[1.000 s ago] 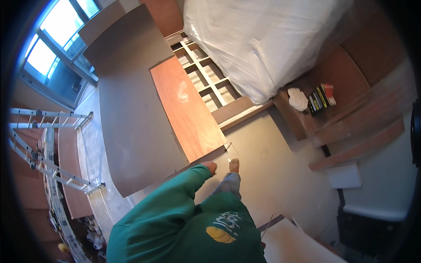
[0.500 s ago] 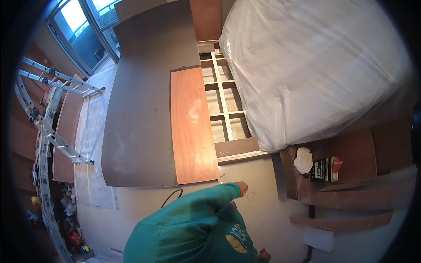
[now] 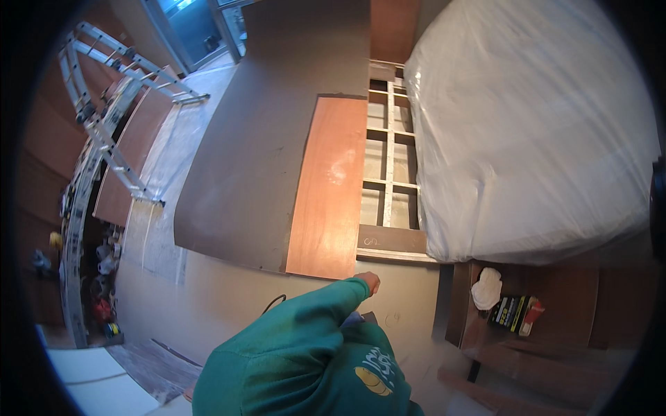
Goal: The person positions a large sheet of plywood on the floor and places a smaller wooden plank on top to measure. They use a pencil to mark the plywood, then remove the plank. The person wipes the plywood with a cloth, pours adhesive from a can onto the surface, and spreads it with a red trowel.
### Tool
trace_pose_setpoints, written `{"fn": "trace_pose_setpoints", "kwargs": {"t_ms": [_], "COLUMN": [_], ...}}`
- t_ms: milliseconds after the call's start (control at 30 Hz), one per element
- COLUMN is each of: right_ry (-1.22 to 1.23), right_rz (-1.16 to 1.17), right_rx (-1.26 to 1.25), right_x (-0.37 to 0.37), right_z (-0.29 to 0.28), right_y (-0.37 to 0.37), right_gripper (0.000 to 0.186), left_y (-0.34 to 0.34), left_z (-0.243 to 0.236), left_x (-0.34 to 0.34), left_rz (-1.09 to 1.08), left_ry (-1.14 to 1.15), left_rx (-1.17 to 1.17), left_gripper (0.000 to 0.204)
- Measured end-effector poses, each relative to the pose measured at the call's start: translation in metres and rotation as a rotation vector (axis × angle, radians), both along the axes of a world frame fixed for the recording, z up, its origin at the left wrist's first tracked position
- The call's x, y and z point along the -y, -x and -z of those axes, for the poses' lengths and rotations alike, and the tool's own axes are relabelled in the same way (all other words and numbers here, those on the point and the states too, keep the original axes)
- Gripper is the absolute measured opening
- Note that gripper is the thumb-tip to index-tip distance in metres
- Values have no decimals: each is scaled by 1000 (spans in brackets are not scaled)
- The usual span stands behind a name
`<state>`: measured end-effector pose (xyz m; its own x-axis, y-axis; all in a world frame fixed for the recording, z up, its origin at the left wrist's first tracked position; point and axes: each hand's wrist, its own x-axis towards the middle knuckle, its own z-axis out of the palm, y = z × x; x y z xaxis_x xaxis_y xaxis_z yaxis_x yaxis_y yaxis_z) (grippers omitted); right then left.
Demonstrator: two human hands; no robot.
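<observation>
My left hand (image 3: 372, 282), in a green sleeve, is curled closed at the near right corner of a reddish-brown wood panel (image 3: 326, 187). Whatever its fingers may hold is hidden, and I cannot tell whether it touches the panel. That panel lies along the right side of a large dark sheet (image 3: 236, 166). To its right, a pale slatted frame (image 3: 390, 159) shows open cells, with a brown board (image 3: 392, 240) across its near end. My right hand is out of sight.
A mattress in clear plastic (image 3: 534, 139) covers the right side. Near it, a brown cabinet (image 3: 458, 305) bears a white cloth (image 3: 486, 288) and a black-yellow box (image 3: 510, 313). A folding ladder (image 3: 114, 149) stands left. A black cable (image 3: 275, 301) curves beside my sleeve.
The view has turned, so ladder, sheet and panel appear farther right. My left hand stays near the panel's corner. My right hand, seen earlier at the lower edge, has left the view.
</observation>
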<state>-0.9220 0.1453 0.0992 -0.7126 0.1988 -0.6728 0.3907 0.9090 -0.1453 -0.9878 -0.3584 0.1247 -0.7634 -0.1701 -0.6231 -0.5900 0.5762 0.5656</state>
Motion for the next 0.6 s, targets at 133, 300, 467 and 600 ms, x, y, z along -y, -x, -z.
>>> {"fn": "trace_pose_setpoints", "kwargs": {"t_ms": [133, 300, 467, 600], "right_ry": [41, 93, 125, 117], "right_rz": [-125, -194, -203, -197], "right_rx": [6, -22, -20, 17], "right_x": [14, 19, -24, -119], "right_z": [10, 18, 37, 66], "right_y": [46, 95, 128, 119], "right_gripper": [46, 44, 42, 41], "left_y": [-15, -19, -26, -10], "left_z": [10, -31, -35, 2], "left_x": [-15, -35, -84, -136], "left_rz": [-87, -213, -246, -208], "left_ry": [-43, 24, 300, 358], "left_rx": [62, 106, 77, 113], "left_gripper": [10, 32, 35, 42]}}
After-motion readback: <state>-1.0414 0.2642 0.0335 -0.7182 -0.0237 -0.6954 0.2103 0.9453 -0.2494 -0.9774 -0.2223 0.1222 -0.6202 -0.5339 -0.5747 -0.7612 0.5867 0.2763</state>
